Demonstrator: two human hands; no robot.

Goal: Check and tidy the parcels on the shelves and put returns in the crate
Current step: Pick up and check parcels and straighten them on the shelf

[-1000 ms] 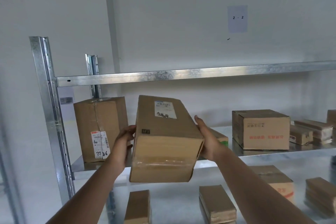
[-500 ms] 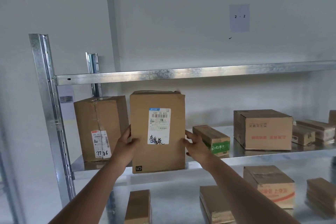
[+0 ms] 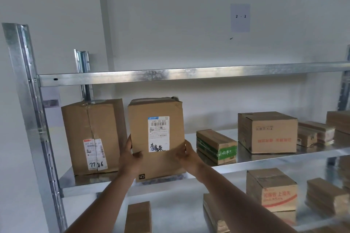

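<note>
On the middle shelf (image 3: 79, 181) the upright parcel (image 3: 157, 138) stands near the front edge, left hand (image 3: 130, 159) and right hand (image 3: 186, 157) gripping its lower sides (top flap crumpled); released carelessly, it could tip forward off.

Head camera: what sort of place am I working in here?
Most likely a parcel storeroom or pickup depot. Galvanised steel shelving holds brown cardboard parcels with printed shipping labels, such as the upright box both hands grip, and a paper location sign reading "2 - 2" hangs on the white wall.
</note>
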